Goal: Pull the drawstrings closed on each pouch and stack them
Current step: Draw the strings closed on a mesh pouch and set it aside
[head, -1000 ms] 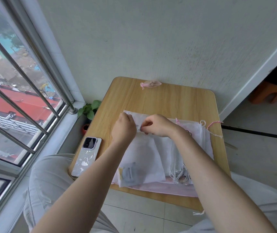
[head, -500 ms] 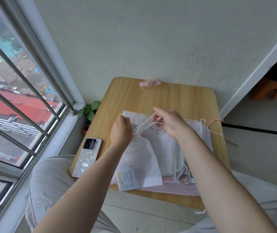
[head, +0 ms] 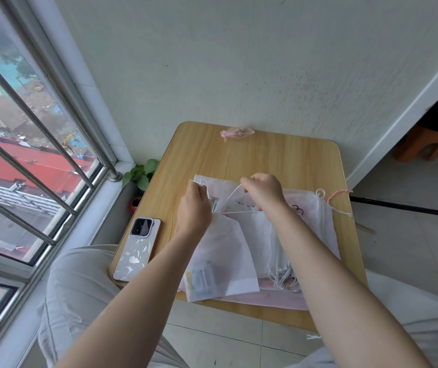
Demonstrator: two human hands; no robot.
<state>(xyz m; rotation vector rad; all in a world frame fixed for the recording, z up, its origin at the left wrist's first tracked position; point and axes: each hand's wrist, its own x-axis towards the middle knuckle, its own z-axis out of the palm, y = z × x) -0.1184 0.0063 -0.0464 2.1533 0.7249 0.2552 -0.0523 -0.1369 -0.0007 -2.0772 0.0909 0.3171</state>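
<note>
White mesh pouch lies on the wooden table, its mouth gathered under my left hand, whose fingers are curled round the bunched top. My right hand pinches the white drawstring, which runs taut from the pouch mouth up to those fingers; a second strand stretches level between the hands. Beneath and to the right lies a pile of more white pouches. Closed pink pouch sits at the far edge, touching the wall. Phone rests face down at the left edge.
</note>
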